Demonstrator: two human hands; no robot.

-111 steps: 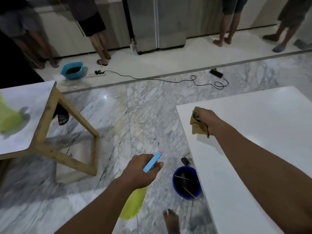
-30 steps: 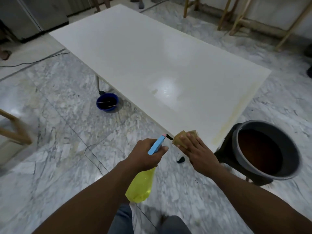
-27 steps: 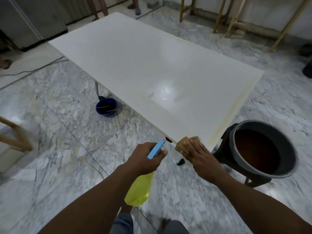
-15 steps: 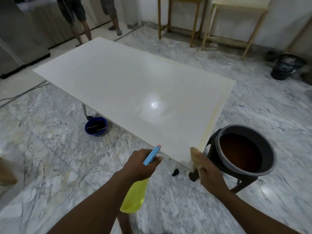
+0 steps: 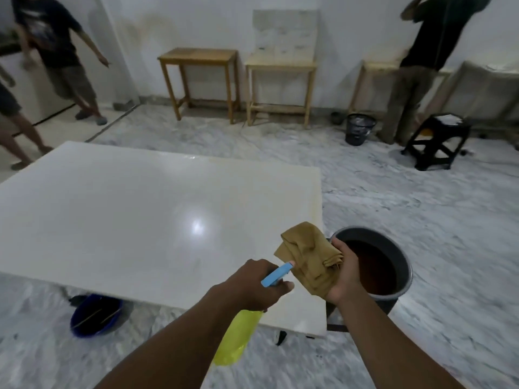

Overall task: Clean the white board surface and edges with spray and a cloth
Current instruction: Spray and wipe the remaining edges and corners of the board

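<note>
The large white rectangular board [image 5: 134, 220] lay horizontal. Over its near right corner the right hand [image 5: 345, 273] gripped a crumpled tan cloth [image 5: 309, 255]; the left hand [image 5: 257, 286] clasped a blue-headed yellow plastic spray bottle [image 5: 234, 342]. A round grey bucket [image 5: 405, 266] stood just beside that corner

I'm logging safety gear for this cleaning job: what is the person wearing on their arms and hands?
Nothing worn shows. The left hand and right hand are bare: no gloves, watch or wristband. The left forearm and right forearm are uncovered down to the frame's edge, no sleeve in view.
</note>
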